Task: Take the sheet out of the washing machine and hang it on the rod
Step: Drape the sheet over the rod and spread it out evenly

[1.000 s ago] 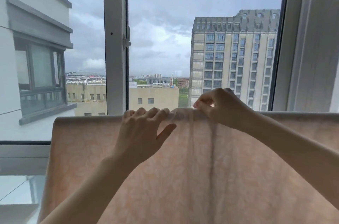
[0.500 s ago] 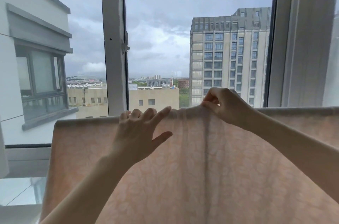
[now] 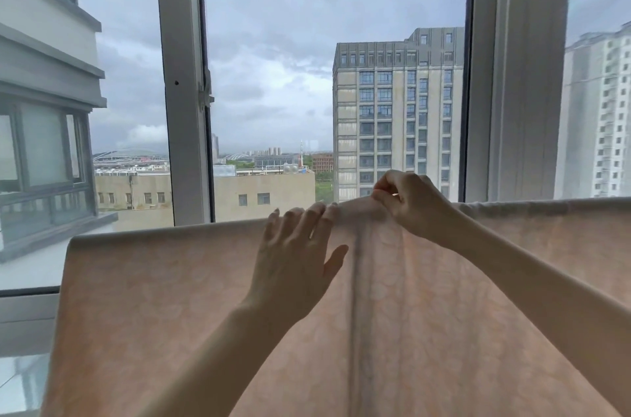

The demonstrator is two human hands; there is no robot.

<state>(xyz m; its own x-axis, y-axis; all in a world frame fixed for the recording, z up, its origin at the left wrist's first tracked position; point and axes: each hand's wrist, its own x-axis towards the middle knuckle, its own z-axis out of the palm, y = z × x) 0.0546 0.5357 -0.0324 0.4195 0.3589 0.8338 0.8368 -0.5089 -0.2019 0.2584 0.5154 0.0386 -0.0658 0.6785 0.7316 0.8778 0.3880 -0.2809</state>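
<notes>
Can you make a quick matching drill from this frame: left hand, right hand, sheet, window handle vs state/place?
Column A:
1. left hand
2. right hand
3. sheet
4. window handle

Column B:
a. pinches the bunched top edge
b. on the white frame, upper left
c. draped, pale pink, a vertical fold at centre
d. fingers straight, flat against the cloth

Pairs: 1-d, 2-a, 3-c, 4-b

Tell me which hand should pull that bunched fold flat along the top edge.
Probably the right hand: it already pinches the sheet at the bunched fold on the top edge. The left hand lies beside it with straight fingers, gripping nothing.
</notes>
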